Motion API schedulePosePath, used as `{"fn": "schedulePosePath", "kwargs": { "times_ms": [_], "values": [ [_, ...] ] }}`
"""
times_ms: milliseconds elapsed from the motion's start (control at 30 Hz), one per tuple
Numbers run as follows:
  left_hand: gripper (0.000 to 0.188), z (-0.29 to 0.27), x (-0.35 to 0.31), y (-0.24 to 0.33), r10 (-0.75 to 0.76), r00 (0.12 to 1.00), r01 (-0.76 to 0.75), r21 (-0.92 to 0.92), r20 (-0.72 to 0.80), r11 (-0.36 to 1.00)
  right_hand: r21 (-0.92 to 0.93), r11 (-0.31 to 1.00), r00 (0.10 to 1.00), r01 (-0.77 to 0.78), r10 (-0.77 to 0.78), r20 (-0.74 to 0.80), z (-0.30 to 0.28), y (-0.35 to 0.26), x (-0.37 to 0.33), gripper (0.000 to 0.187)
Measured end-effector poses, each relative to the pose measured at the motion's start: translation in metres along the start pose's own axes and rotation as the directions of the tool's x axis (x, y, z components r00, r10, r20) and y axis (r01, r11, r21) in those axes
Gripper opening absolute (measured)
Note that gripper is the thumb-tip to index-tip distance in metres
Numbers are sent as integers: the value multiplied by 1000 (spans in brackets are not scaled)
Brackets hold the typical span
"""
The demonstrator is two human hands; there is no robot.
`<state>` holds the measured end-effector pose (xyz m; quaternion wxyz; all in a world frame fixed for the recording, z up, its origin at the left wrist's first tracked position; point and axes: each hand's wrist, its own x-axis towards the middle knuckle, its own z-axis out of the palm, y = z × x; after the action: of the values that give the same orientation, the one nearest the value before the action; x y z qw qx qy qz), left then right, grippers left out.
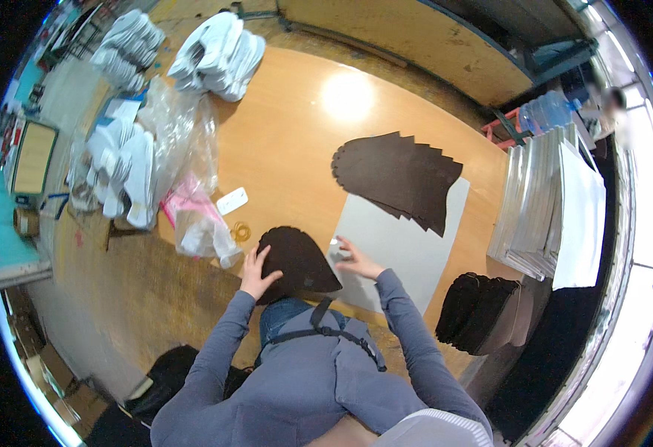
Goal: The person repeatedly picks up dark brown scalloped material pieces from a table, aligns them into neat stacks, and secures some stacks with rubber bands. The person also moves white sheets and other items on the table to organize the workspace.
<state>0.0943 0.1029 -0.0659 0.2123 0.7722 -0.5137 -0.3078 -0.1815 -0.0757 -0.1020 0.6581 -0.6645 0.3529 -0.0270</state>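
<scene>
A dark brown, dome-shaped cut piece [295, 262] with a notched curved edge lies at the table's near edge, just in front of my body. My left hand [255, 276] rests on its left side, fingers spread. To the right of the piece, my right hand [357, 261] is over a white sheet [371, 238], fingers apart and nothing held in them. Several more brown cut pieces [401, 175] are fanned out, partly over the sheet's far end. Whether the near piece is single or a stack, I cannot tell.
Rubber bands [241, 231], a white card [232, 200], a pink packet [188, 200] and clear plastic bags [181, 127] lie left. White cut pieces [218, 56] are piled at the far left. Right are stacked white boards [535, 208] and a dark bundle [483, 313]. Another person [609, 112] is far right.
</scene>
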Motion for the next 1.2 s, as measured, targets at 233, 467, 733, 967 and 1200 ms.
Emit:
{"fn": "schedulePosePath", "kwargs": {
  "times_ms": [233,467,733,967,1200],
  "values": [
    [39,51,198,24,-16,997,59,-665,71,745,198,980,462,8,172,-870,-190,66,11,38],
    [78,102,311,101,80,994,-98,-264,-75,960,541,838,389,-72,523,-759,-285,101,-9,53],
    [78,111,297,102,96,992,-120,-400,-79,908,386,894,553,-227,444,-705,-282,49,32,83],
    [68,112,301,98,125,991,-133,-521,-52,843,515,847,782,-133,409,-471,-282,17,37,66],
    [42,109,308,84,68,997,-12,-745,45,667,570,811,771,-128,443,-458,-242,14,37,64]
  ]
}}
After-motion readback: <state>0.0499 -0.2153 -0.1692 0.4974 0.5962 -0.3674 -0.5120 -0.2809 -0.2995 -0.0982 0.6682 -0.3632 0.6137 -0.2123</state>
